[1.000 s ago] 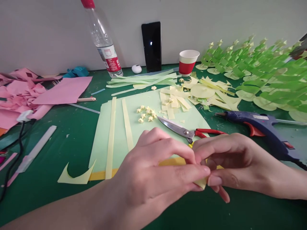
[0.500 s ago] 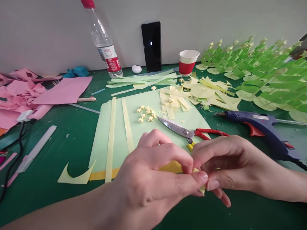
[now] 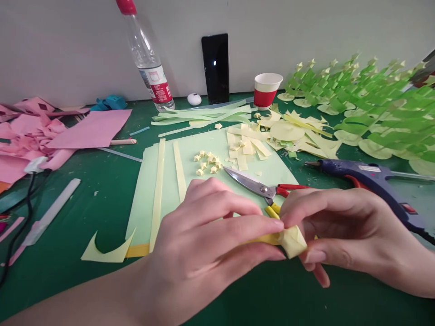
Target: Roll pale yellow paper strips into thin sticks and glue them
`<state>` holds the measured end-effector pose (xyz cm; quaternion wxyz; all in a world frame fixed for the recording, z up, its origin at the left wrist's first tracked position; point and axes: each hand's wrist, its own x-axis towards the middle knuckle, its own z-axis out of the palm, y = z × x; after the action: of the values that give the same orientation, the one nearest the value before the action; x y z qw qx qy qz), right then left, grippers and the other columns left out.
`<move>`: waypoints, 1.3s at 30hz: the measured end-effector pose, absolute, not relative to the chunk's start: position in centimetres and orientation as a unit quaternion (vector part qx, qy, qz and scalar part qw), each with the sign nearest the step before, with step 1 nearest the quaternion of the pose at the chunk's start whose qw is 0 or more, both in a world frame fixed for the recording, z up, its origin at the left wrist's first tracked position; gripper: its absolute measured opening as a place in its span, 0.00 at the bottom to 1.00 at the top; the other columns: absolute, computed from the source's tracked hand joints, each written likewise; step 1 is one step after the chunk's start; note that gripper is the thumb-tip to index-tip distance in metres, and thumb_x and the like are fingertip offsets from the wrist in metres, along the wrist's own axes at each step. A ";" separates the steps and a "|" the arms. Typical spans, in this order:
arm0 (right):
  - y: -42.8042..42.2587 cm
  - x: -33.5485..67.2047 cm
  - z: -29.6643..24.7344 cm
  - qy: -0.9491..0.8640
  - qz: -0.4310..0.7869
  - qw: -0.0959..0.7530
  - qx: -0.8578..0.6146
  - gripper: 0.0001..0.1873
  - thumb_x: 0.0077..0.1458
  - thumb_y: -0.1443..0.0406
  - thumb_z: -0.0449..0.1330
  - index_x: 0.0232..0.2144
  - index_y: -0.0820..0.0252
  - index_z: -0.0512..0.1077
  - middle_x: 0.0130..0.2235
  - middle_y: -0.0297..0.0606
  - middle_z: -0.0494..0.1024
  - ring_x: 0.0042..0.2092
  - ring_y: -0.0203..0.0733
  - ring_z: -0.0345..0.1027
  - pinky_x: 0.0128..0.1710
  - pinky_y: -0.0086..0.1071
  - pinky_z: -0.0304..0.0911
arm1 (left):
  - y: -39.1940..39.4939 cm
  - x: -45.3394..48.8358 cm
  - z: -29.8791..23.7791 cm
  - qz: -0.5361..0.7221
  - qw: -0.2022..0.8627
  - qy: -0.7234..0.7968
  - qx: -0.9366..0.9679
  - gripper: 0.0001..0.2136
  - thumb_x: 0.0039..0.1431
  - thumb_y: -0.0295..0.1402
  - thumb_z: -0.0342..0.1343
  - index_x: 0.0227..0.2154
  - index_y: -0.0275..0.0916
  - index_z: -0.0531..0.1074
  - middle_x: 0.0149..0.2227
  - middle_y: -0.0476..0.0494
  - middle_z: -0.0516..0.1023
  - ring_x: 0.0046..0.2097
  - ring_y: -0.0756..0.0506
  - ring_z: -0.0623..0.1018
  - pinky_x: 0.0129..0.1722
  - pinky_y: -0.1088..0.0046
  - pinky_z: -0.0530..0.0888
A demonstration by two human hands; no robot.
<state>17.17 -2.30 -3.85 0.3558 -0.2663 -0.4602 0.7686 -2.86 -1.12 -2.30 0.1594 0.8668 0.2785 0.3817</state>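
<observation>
A small pale-yellow folded paper star is between my hands above the green table's front. My right hand pinches it, its thumb at the lower right edge and its index finger along the top. From the left, the index finger and thumb of my left hand close around the star's left edge. Behind my hands lie scissors with red and yellow handles. A cluster of finished little paper stars rests on light-green sheets, beside two pale-yellow paper strips.
Yellow scraps and green strips lie farther back. A glue gun is at right, before green paper plants. Along the wall stand a bottle, a phone and a paper cup. Pink paper covers the left.
My left fingers have drawn back leftward and loosened a little, and the folded paper has turned so its star face shows. My right hand has shifted slightly.
</observation>
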 end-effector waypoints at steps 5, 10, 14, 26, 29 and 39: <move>-2.3 17.3 -3.9 -0.440 0.782 0.355 -0.263 0.12 0.49 0.76 0.64 0.34 0.55 0.77 0.30 0.30 0.73 0.30 0.28 0.72 0.27 0.18 0.73 | -1.5 -3.1 -2.2 0.389 0.180 0.280 0.859 0.03 0.58 0.27 0.59 0.29 0.38 0.75 0.27 0.50 0.79 0.30 0.51 0.74 0.34 0.72 0.73; -2.3 17.2 -4.2 -0.409 0.814 0.330 -0.249 0.10 0.51 0.75 0.63 0.35 0.57 0.75 0.29 0.29 0.75 0.32 0.29 0.74 0.28 0.18 0.73 | -1.6 -3.3 -2.3 0.385 0.154 0.272 0.868 0.03 0.60 0.27 0.57 0.31 0.39 0.74 0.29 0.52 0.80 0.31 0.52 0.74 0.34 0.72 0.71; -2.3 17.3 -4.2 -0.400 0.831 0.306 -0.237 0.10 0.51 0.73 0.63 0.36 0.57 0.74 0.31 0.30 0.76 0.34 0.29 0.74 0.30 0.18 0.72 | -1.5 -3.1 -2.5 0.384 0.151 0.260 0.873 0.05 0.61 0.27 0.55 0.29 0.37 0.72 0.28 0.52 0.79 0.31 0.53 0.74 0.36 0.73 0.70; -2.1 17.2 -3.7 -0.434 0.795 0.328 -0.267 0.21 0.42 0.84 0.62 0.32 0.54 0.77 0.30 0.27 0.75 0.29 0.28 0.72 0.28 0.17 0.73 | -1.4 -3.1 -3.4 0.361 0.175 0.236 0.885 0.10 0.68 0.34 0.44 0.33 0.36 0.67 0.32 0.49 0.73 0.34 0.53 0.70 0.37 0.74 0.67; -2.2 17.1 -3.8 -0.444 0.780 0.342 -0.279 0.23 0.39 0.85 0.61 0.30 0.54 0.76 0.30 0.27 0.74 0.28 0.28 0.72 0.27 0.17 0.73 | -1.5 -3.0 -3.7 0.356 0.118 0.212 0.903 0.13 0.69 0.34 0.41 0.32 0.36 0.66 0.32 0.49 0.74 0.33 0.53 0.70 0.35 0.72 0.64; -2.2 16.9 -3.5 -0.552 0.687 0.352 -0.316 0.13 0.40 0.80 0.65 0.28 0.60 0.73 0.29 0.30 0.73 0.26 0.30 0.71 0.26 0.17 0.71 | -1.9 -2.9 -3.9 0.366 0.034 0.190 0.911 0.13 0.66 0.24 0.44 0.27 0.37 0.68 0.26 0.53 0.75 0.29 0.51 0.70 0.31 0.68 0.59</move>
<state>16.94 -2.18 -3.50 0.3516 -0.3155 -0.5518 0.6873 -2.86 -1.89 -3.88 0.0336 0.9105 0.1902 0.3656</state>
